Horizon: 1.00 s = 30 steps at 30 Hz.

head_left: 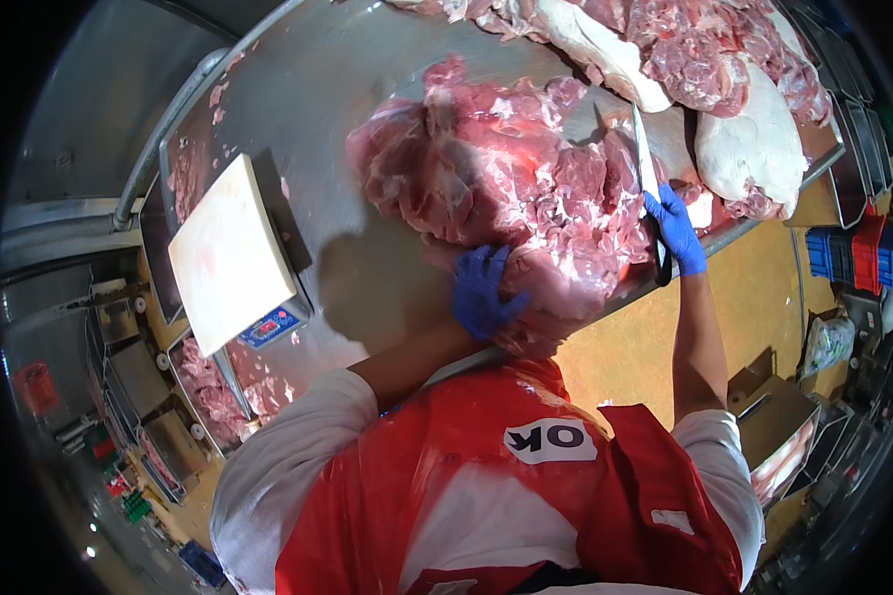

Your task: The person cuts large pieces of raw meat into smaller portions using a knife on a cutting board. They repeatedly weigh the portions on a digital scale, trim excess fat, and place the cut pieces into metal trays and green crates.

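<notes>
A large mound of raw pink meat (486, 149) lies on the steel table (337, 59). My blue-gloved left hand (486, 293) grips the mound's near part, its fingers curved over the flesh. At the mound's right side, my blue-gloved right hand (675, 223) is closed on a long knife (643, 149), whose blade points away from me and whose black handle shows below the hand. More meat (695, 59), some with pale skin or fat, is piled along the table's far right.
A scale with a white board (228, 248) stands at the table's left. Beside it are meat scraps (203, 377) and a metal rail (184, 99). Blue and red crates (863, 258) and a cardboard box (774, 426) are off the table's right side.
</notes>
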Motion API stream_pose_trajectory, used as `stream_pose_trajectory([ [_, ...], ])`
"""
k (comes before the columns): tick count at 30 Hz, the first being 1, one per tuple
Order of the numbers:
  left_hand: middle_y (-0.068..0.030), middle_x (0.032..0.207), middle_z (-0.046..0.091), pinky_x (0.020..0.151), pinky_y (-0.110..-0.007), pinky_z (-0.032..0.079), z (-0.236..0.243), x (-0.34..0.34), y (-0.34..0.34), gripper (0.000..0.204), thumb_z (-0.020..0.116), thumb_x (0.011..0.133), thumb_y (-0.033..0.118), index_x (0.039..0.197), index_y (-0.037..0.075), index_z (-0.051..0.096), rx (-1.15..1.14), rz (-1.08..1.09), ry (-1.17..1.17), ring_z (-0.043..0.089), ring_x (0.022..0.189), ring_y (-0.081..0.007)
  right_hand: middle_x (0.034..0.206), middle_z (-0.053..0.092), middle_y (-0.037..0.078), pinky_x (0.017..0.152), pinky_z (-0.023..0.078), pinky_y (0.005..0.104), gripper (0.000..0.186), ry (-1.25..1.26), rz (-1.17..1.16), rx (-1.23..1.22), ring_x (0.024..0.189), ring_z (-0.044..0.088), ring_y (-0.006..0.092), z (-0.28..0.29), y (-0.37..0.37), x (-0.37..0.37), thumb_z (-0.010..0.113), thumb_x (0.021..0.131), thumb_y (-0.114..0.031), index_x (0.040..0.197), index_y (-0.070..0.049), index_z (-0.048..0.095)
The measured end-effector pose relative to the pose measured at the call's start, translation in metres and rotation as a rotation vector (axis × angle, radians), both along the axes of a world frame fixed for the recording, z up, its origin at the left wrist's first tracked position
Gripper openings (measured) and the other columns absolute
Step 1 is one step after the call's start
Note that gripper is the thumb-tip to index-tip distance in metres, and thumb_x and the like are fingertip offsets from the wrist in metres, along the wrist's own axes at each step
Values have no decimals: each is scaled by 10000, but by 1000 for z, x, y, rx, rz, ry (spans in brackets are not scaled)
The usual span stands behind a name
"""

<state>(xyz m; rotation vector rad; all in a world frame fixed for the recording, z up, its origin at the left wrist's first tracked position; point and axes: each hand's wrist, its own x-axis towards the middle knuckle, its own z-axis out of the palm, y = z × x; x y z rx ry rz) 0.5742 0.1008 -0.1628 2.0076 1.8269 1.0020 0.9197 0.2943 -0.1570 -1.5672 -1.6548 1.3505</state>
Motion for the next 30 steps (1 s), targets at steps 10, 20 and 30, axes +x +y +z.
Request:
stream_pose_trajectory([
  [10,-272,1252,497,946,-569,426,49,4,-4,684,660,857,414,1380,20,465,-8,-176,148,493,1144,-480,915,639,-2,731,474,249,395,-93,120,167,792,552,98,17,111,-103,601,993,-305,1305,-62,592],
  [20,-259,1145,587,933,-488,444,8,-216,-48,606,692,855,348,1282,-32,492,-338,222,-145,563,1059,-423,1003,660,60,786,487,295,342,63,-300,63,906,574,97,42,-99,-127,588,1001,-228,1227,28,609],
  [30,-329,1310,477,1085,-485,355,-5,-107,-94,865,758,794,405,1388,-89,370,-209,237,-320,451,1225,-473,808,604,-17,576,473,231,241,147,-198,57,649,559,63,40,-45,-137,575,1009,-301,982,-71,644],
])
